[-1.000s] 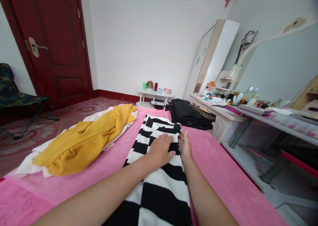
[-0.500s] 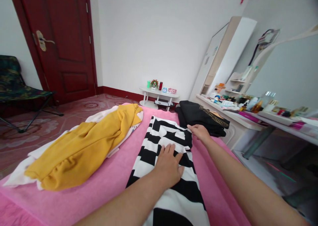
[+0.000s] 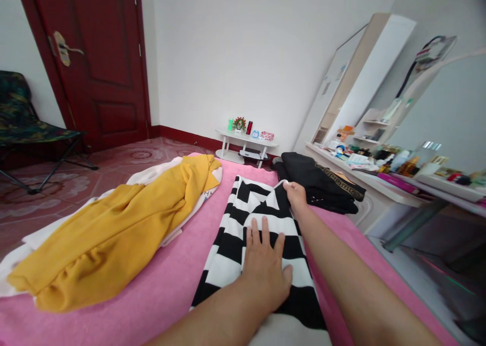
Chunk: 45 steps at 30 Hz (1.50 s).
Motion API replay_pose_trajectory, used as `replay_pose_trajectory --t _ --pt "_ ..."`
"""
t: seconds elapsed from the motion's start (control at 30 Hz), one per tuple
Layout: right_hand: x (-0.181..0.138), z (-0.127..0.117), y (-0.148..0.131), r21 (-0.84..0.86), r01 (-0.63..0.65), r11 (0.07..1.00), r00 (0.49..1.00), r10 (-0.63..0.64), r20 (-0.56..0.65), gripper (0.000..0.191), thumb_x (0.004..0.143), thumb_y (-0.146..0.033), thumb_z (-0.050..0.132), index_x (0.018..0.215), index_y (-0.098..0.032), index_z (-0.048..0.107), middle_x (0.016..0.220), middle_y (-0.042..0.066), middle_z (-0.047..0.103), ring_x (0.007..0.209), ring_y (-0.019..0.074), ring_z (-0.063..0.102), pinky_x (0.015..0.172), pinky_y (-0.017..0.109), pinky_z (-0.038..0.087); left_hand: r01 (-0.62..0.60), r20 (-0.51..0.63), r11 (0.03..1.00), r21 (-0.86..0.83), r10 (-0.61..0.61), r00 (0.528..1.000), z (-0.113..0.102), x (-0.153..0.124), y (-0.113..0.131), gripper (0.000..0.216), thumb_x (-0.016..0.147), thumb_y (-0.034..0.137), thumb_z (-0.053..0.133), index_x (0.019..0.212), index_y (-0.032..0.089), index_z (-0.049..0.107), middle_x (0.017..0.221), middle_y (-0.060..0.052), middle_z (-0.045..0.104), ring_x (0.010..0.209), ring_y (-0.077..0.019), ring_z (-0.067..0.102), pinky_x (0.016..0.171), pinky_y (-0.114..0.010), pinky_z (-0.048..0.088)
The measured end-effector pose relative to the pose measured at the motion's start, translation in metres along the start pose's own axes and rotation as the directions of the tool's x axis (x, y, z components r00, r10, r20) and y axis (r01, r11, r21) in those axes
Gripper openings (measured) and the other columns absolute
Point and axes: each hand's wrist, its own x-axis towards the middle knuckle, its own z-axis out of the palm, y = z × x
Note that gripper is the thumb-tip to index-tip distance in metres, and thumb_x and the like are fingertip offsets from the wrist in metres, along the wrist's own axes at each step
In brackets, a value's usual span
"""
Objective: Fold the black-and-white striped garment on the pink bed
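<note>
A black-and-white striped garment (image 3: 231, 234) lies lengthwise on the pink bed cover (image 3: 159, 295). My left hand (image 3: 266, 267) rests flat on its middle, fingers spread and pressing down. My right hand (image 3: 295, 196) pinches the garment's far right corner, which is lifted a little off the bed. A folded black garment (image 3: 322, 181) lies just beyond that corner.
A yellow garment (image 3: 114, 229) lies heaped over a white one (image 3: 34, 237) at the left. Beyond the bed stand a small white table (image 3: 246, 142), a red door (image 3: 98, 62) and a folding chair (image 3: 23, 128). A cluttered dresser (image 3: 379, 168) with a mirror runs along the right.
My right hand slid from beside the left hand up to the garment's far right corner and took hold of it. My left hand stayed pressed on the stripes.
</note>
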Motion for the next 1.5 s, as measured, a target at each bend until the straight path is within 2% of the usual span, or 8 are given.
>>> replay_pose_trajectory --t 0.17,0.33,0.5,0.63,0.83,1.27,1.37,1.5 --pt "-0.012 0.016 0.023 -0.09 0.121 0.989 0.992 -0.116 0.053 0.009 0.073 -0.021 0.056 0.08 -0.018 0.061 0.083 0.002 0.068 0.082 0.0181 0.062 0.081 0.031 0.046 -0.001 0.013 1.0 0.027 0.001 1.0 0.002 0.002 0.0 0.07 0.079 0.051 0.049 0.141 0.022 0.039 0.155 -0.011 0.015 0.139 -0.0448 -0.002 0.11 -0.063 0.006" --pt "-0.032 0.002 -0.009 -0.215 0.227 0.95 0.971 -0.204 0.122 0.033 0.067 -0.013 0.062 0.099 -0.015 0.062 0.107 0.012 0.063 0.105 0.0266 0.056 0.096 0.038 0.039 0.021 0.024 0.999 0.044 -0.023 0.999 -0.001 0.001 0.002 0.073 0.079 0.052 0.048 0.143 0.019 0.035 0.155 -0.014 0.014 0.139 -0.0438 0.001 0.11 -0.061 0.007" --pt "-0.062 -0.015 -0.025 -0.341 0.543 0.767 0.838 -0.469 0.279 0.052 0.088 -0.032 0.047 0.138 -0.019 0.039 0.147 0.01 0.034 0.137 0.0265 0.026 0.112 0.043 0.019 0.066 -0.001 0.993 0.098 -0.066 0.998 -0.001 0.003 0.004 0.081 0.079 0.052 0.047 0.145 0.009 0.028 0.154 -0.018 0.015 0.14 -0.0405 0.005 0.112 -0.057 0.005" --pt "-0.07 -0.011 -0.001 -0.416 0.454 0.788 0.81 -0.171 0.561 0.053 0.095 -0.048 0.028 0.14 -0.023 0.038 0.151 0.005 0.028 0.141 0.0245 0.017 0.112 0.048 0.017 0.123 -0.02 0.977 0.176 -0.122 0.992 -0.001 0.007 0.002 0.081 0.081 0.054 0.042 0.144 0.005 0.029 0.152 -0.021 0.019 0.14 -0.0385 0.01 0.111 -0.058 0.0" --pt "-0.08 -0.013 0.007 -0.468 0.351 0.811 0.832 -0.041 0.553 0.059 0.095 -0.055 0.02 0.146 -0.026 0.027 0.155 0.002 0.015 0.142 0.0282 0.006 0.111 0.057 0.01 0.041 0.077 0.981 0.191 -0.057 0.995 -0.008 0.007 -0.011 0.08 0.085 0.059 0.033 0.145 0.008 0.026 0.154 -0.018 0.013 0.142 -0.0339 0.007 0.113 -0.051 0.003" --pt "-0.184 -0.094 0.015 -0.443 0.38 0.812 0.821 -0.076 0.566 0.057 0.094 -0.053 0.027 0.146 -0.031 0.024 0.155 0.003 0.014 0.142 0.0252 0.013 0.112 0.055 0.009 -0.224 0.294 0.971 0.086 0.19 0.937 -0.032 -0.025 -0.029 0.073 0.088 0.066 0.027 0.147 0.024 0.023 0.156 -0.009 0.01 0.143 -0.0272 0.003 0.113 -0.048 0.002" --pt "-0.212 -0.118 0.012 -0.364 0.421 0.831 0.779 -0.126 0.615 0.054 0.094 -0.054 0.03 0.145 -0.035 0.026 0.155 0.0 0.015 0.142 0.0254 0.013 0.112 0.055 0.009 -0.312 0.354 0.95 -0.016 0.297 0.887 -0.051 -0.053 -0.038 0.052 0.093 0.054 0.029 0.142 0.036 0.032 0.156 0.0 0.012 0.143 -0.0237 0.004 0.114 -0.047 0.005" --pt "-0.252 -0.162 -0.003 -0.21 0.533 0.82 0.654 -0.241 0.718 0.046 0.095 -0.043 0.033 0.141 -0.041 0.032 0.154 -0.005 0.016 0.141 0.0234 0.016 0.114 0.051 0.014 -0.392 0.347 0.908 -0.145 0.418 0.84 -0.082 -0.095 -0.053 0.043 0.094 0.035 0.039 0.138 0.04 0.039 0.154 0.004 0.019 0.142 -0.0206 0.014 0.115 -0.042 0.013"
